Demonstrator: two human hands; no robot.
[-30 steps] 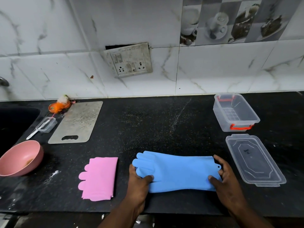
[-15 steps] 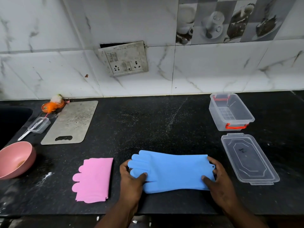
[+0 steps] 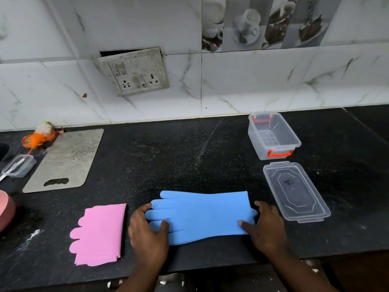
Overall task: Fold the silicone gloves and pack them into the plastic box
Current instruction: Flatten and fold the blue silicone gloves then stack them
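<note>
Pink silicone glove lay folded flat on the black counter, its finger tips poking out on the left side, so that part of the job looked done. Blue silicone glove was not folded yet; it lay stretched out long and flat near the front edge of the counter, just to the right of the pink one, fingers pointing left and cuff pointing right. Nothing had gone into the plastic box, which sat open and empty farther back on the right, with its clear lid lying beside it on the counter (the lid was just past the cuff end of the blue glove). So what was left, as far as one could judge, was to fold the blue glove, put both gloves in the box, and maybe snap the lid on. The left hand rested on the finger end of the blue glove, thumb pressed on top and fingers curled round the tips, pinching it lightly. The right hand held the cuff end the same way, thumb on top of the corner and fingers round the edge. Both arms reached in from the bottom, palms down and low over the counter.
</note>
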